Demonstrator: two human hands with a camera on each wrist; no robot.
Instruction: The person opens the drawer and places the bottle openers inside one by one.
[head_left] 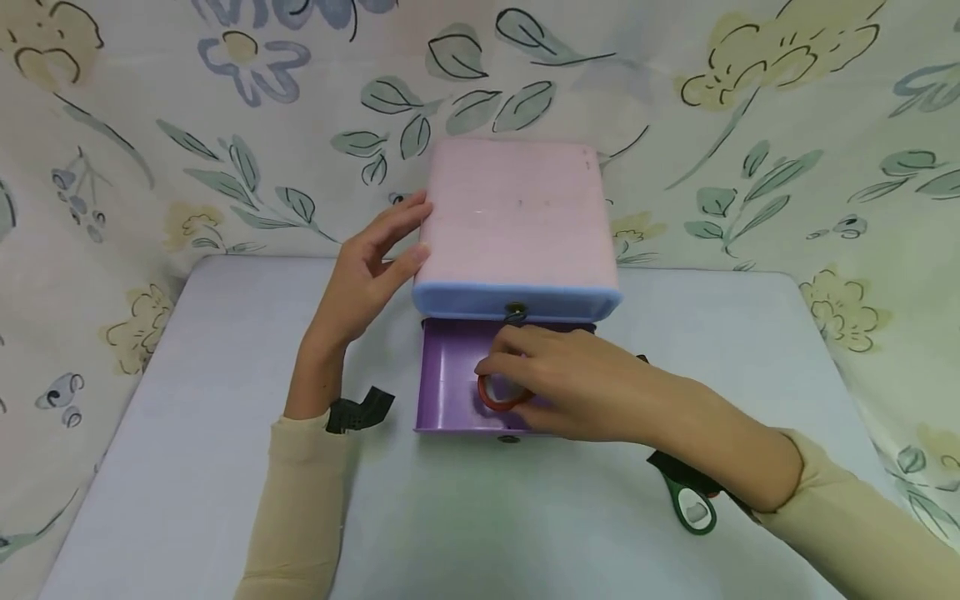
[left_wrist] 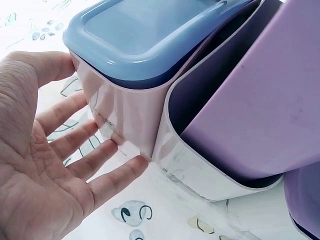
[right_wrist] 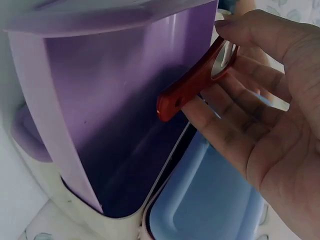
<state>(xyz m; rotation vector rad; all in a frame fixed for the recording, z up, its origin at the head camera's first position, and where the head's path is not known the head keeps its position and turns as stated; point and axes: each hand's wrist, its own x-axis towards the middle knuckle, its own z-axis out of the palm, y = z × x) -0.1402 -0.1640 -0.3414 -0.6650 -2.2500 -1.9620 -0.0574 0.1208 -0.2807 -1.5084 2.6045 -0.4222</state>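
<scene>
By the right hand (head_left: 577, 383), a red bottle opener (right_wrist: 192, 89) is pinched between thumb and fingers, its ringed end toward the fingertips and its handle pointing down toward the purple drawer (head_left: 450, 375). In the head view the opener is placed over the middle of that drawer, slightly toward seven o'clock; whether its floor is touched cannot be told. The left hand (head_left: 367, 271) is spread, fingertips rested at nine o'clock on the side of the pink drawer cabinet (head_left: 517, 217).

The opener is held mostly near its ring, so if the pinch were loosened it could be tipped or dropped onto the drawer floor. With the purple drawer drawn out toward six o'clock, it could be unseated, or the cabinet tilted forward, if its front were leaned on by the right forearm. If the cabinet were pushed too hard from nine o'clock, it could be slid askew across the white table (head_left: 187, 417). At four o'clock from the drawer, a green-rimmed tool (head_left: 693, 508) is partly covered by the right forearm; it could be dragged if caught by the black strap (head_left: 678, 468) there.

No brand or label can be read. Small marks near the one o'clock corner of the cabinet top are too faint to be made out, and on the backdrop cloth (head_left: 637, 200) only printed flowers and leaves are seen.
</scene>
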